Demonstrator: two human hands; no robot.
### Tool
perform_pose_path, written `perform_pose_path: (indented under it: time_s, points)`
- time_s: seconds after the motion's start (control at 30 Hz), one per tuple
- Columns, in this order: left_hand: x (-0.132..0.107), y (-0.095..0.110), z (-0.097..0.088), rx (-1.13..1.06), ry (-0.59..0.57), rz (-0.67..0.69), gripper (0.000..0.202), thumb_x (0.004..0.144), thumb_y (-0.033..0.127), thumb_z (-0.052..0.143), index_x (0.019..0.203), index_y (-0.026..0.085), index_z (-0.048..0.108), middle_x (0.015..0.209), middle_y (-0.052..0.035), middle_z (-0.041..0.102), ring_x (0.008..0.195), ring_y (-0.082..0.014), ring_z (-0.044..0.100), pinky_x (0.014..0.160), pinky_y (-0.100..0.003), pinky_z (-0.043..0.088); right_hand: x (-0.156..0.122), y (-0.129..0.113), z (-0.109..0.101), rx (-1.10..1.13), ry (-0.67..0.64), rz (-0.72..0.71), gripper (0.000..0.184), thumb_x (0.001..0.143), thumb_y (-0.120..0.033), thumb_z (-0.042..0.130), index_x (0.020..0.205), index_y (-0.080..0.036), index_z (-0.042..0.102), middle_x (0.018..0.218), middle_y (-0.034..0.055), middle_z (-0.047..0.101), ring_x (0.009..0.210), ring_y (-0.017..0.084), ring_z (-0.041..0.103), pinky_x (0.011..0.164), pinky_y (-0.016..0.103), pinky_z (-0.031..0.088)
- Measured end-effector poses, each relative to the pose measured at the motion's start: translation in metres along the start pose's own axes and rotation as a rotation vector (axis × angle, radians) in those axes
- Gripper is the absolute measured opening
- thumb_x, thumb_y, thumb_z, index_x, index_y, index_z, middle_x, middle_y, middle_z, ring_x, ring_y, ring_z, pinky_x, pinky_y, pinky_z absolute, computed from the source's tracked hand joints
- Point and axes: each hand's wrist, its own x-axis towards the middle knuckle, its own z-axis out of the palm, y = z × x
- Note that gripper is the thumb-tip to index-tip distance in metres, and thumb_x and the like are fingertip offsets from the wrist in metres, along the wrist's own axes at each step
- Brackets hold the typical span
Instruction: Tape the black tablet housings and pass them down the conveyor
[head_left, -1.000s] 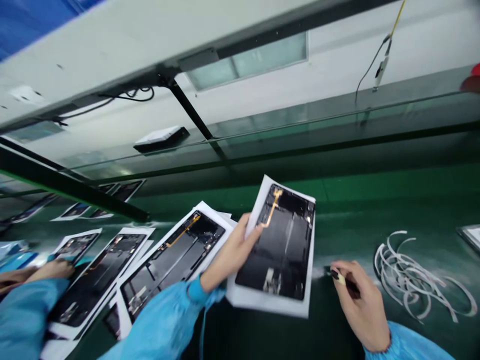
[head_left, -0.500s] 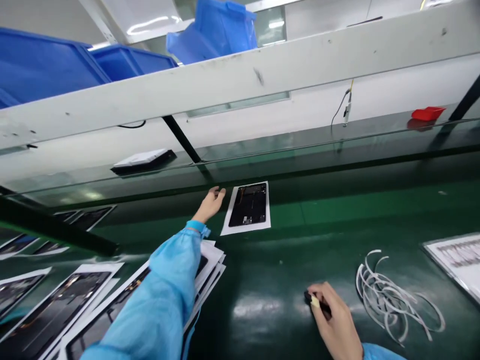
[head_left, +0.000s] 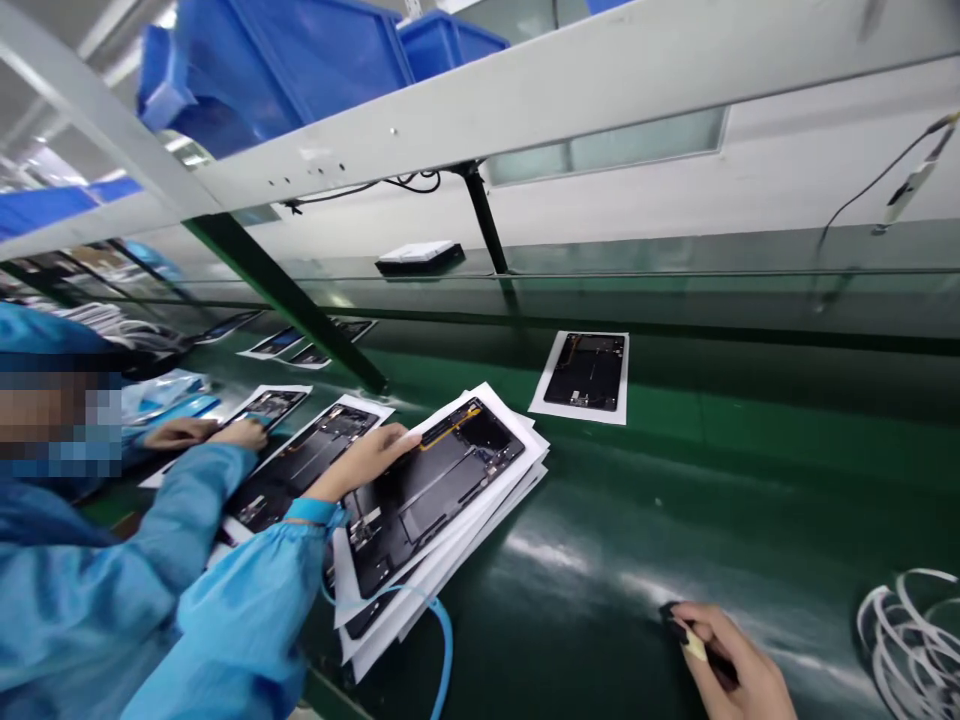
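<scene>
My left hand (head_left: pixel 367 462) is at the far-left edge of a stack of white sheets, its fingers closed on the edge of the top black tablet housing (head_left: pixel 442 475). That housing shows an orange flex cable and small metal parts; its underside is hidden. A blue cord (head_left: pixel 448 640) hangs by the stack. My right hand (head_left: pixel 739 665), low at the right, grips a small black tool (head_left: pixel 679 622) with yellowish tape, its exact kind unclear. Farther back, a single tablet housing (head_left: pixel 589 372) lies on its own white sheet on the green table (head_left: pixel 720 480).
At the left, a co-worker in blue has both hands (head_left: pixel 240 433) at another housing. More housings on sheets lie that way. A green post (head_left: pixel 292 310) supports the overhead shelf with blue bins (head_left: pixel 300 70). White strips (head_left: pixel 911 640) lie coiled at right.
My left hand has moved from beside the lone housing back to the stack and closed on the top one. The view has turned left, bringing the co-worker in. My right hand keeps the black tool.
</scene>
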Motion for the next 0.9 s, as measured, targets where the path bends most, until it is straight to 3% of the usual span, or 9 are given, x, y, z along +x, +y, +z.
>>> perform_pose_path:
  time_s: [0.27,0.4,0.57,0.9]
  points:
    - [0.004,-0.009,-0.001,0.01,0.146,0.05,0.044,0.096,0.056,0.044,0.094,0.015,0.061,0.087,-0.0034,0.063,0.079,-0.0182,0.061,0.078,-0.036,0.047,0.006,-0.014,0.005,-0.026,0.04,0.036,0.02,0.091,-0.038,0.055,0.1,-0.025,0.067,0.084,0.0015,0.072,0.071,0.012,0.072,0.066,0.014,0.054]
    - [0.008,-0.015,0.0,0.008,0.089,0.034,0.039,0.095,0.052,0.05,0.098,0.014,0.062,0.092,-0.0044,0.065,0.084,-0.0188,0.062,0.081,-0.037,0.049,0.005,-0.016,0.006,-0.02,0.034,0.045,0.021,0.091,-0.037,0.055,0.101,-0.024,0.067,0.085,0.0023,0.073,0.072,0.013,0.072,0.066,0.015,0.055]
    - [0.007,-0.018,0.003,0.004,-0.051,0.026,0.038,0.095,0.05,0.053,0.088,0.014,0.064,0.082,-0.0015,0.065,0.078,-0.018,0.064,0.077,-0.036,0.052,0.008,-0.02,0.004,-0.014,0.039,0.041,0.022,0.091,-0.037,0.053,0.1,-0.023,0.067,0.082,0.0034,0.072,0.07,0.014,0.071,0.064,0.018,0.056]
    - [0.008,-0.021,-0.006,0.008,0.059,-0.028,0.037,0.096,0.049,0.051,0.1,0.014,0.062,0.096,-0.0049,0.065,0.09,-0.0207,0.063,0.085,-0.04,0.05,0.009,-0.046,0.011,0.086,0.059,0.067,0.021,0.091,-0.037,0.053,0.097,-0.023,0.067,0.08,0.0031,0.069,0.07,0.016,0.067,0.063,0.021,0.054]
